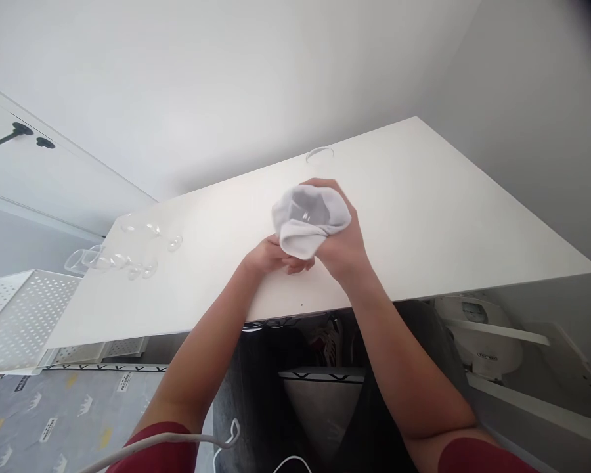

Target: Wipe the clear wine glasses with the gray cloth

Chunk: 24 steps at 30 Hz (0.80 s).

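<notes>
Over the middle of the white table, a pale grey-white cloth [303, 243] is bunched around a clear wine glass [306, 214], whose bowl shows only as a glint inside the folds. My right hand [345, 246] wraps the cloth and the bowl from the right side. Beneath, my left hand [266, 256] has its fingers curled at the lower part of the glass; the stem is mostly hidden by cloth and fingers. Another clear glass [320, 154] is at the table's back edge, beyond my hands, with only its curved outline showing.
Several clear wine glasses [142, 259] lie on their sides at the left of the white table [448, 217]. A white perforated basket [34, 315] stands beyond the left end. White walls border the back and right. A white cable [177, 439] crosses near my left arm.
</notes>
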Available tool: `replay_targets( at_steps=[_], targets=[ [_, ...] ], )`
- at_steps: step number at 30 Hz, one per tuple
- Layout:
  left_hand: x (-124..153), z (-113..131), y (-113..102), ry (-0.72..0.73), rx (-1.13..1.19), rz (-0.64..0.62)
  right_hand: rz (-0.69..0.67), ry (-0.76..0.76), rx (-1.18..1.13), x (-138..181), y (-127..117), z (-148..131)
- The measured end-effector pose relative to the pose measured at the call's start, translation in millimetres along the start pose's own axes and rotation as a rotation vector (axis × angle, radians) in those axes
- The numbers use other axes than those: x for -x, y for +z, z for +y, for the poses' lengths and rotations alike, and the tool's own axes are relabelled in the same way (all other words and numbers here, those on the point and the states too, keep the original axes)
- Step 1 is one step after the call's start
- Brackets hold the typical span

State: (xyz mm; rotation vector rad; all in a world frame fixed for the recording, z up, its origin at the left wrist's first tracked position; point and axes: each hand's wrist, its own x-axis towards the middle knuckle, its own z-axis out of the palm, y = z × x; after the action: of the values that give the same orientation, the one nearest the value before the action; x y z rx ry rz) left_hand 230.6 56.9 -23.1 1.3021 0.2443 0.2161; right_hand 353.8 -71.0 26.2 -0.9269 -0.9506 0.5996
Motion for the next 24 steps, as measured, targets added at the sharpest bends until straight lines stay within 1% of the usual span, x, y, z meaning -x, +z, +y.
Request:
replay_targets(
  at_steps=[1, 3, 4, 5, 6, 9, 10, 12, 15, 17, 18, 20, 22, 24],
  targets=[
    [-1.3, -1.2, 2.8, 0.014, -0.061, 0.024, 0.108, -0.003, 0.109, 1.8, 3.7, -0.4],
    [-2.9, -3.5, 8.5, 0.074, -0.21, 0.133, 0.274, -0.012, 0.277, 4.8, 10.8, -1.3],
    [-3.3, -4.3, 10.7, 0.11, -0.259, 0.19, 0.317, -0.013, 0.297, 5.2, 13.5, -1.2],
    [-3.6, -4.5, 12.3, 0.127, -0.273, 0.207, 0.327, -0.003, 0.271, 4.5, 15.1, -0.7],
    [-3.8, -4.2, 13.0, 0.12, -0.257, 0.167, 0.303, 0.021, 0.207, 2.6, 15.2, 0.4],
    [-4.2, -0.2, 11.2, 0.057, -0.112, -0.085, 0.106, 0.149, -0.057, -8.4, 6.1, 6.2],
    [-4.2, 1.6, 9.8, 0.036, -0.07, -0.153, 0.048, 0.186, -0.13, -12.6, 1.1, 8.1],
    [-3.7, 5.1, 6.9, 0.004, -0.029, -0.226, 0.011, 0.215, -0.229, -19.1, -8.2, 10.6],
    [-2.6, 8.1, 4.0, -0.027, -0.022, -0.265, -0.036, 0.225, -0.251, -22.1, -13.6, 9.1],
    [-2.3, 8.3, 3.6, -0.02, -0.007, -0.274, -0.1, 0.194, -0.17, -20.1, -10.6, 6.2],
    [-2.4, 7.8, 3.8, -0.011, 0.002, -0.273, -0.107, 0.152, -0.098, -18.3, -7.6, 4.9],
    [-3.0, 5.5, 5.2, 0.034, 0.029, -0.215, -0.056, 0.03, 0.096, -13.6, -0.2, 4.2],
    [-4.1, 1.8, 7.4, 0.09, 0.047, -0.093, 0.041, -0.097, 0.314, -8.5, 7.0, 6.0],
    [-5.3, -2.1, 9.8, 0.127, 0.028, 0.0, 0.099, -0.195, 0.499, -4.7, 11.6, 8.5]
  ],
)
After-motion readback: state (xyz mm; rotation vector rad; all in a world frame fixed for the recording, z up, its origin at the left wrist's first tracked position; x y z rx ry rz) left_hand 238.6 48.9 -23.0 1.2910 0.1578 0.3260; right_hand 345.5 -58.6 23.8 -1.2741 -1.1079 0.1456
